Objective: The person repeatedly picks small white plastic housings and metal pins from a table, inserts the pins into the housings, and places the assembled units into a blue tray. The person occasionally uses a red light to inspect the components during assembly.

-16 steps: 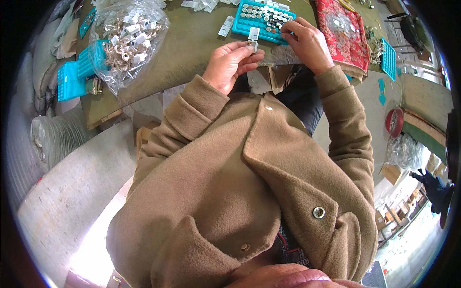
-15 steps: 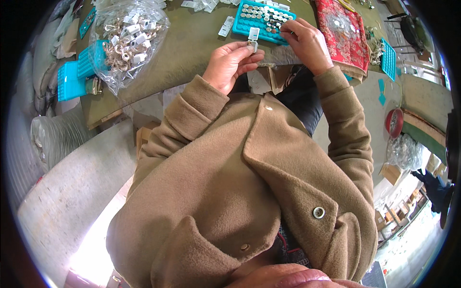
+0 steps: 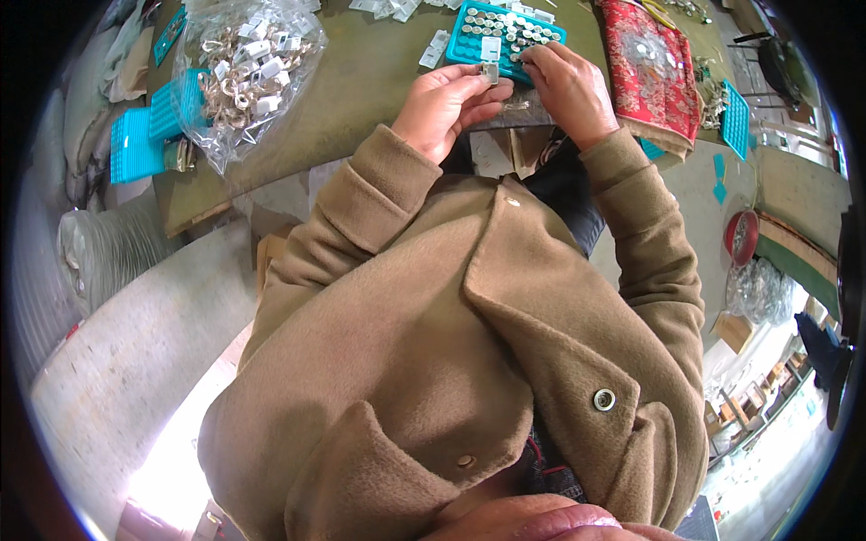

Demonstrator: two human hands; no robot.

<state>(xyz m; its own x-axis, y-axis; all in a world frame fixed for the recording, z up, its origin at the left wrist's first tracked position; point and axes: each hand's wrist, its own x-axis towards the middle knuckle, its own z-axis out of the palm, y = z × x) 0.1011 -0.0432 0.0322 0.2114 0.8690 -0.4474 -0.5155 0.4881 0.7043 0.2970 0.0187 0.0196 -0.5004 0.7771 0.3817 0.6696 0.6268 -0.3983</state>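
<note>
Between thumb and fingers, my left hand (image 3: 442, 110) pinches a small white plastic case (image 3: 490, 50), its lid hinged up. The case is in front of a turquoise tray (image 3: 463, 51) with rows of round pockets, many filled with small round silvery pieces (image 3: 496, 22). My right hand (image 3: 575, 90) is at the tray's near right corner, close to the case. Its fingers are bent together; whatever they hold, if anything, is hidden. Flat on the table beside the tray's left edge lies another opened white case (image 3: 435, 49).
A clear bag (image 3: 248, 77) of white cases and beige cords sits on the left of the table (image 3: 356, 108), near stacked turquoise trays (image 3: 135, 147). To the right is a red patterned cloth (image 3: 636, 77) with clear plastic pieces on it. More white cases (image 3: 388, 9) lie at the back.
My hands have come closer together. The right has shifted slightly left and toward me, while the left has moved a little right with the white case. The whole view has shifted slightly.
</note>
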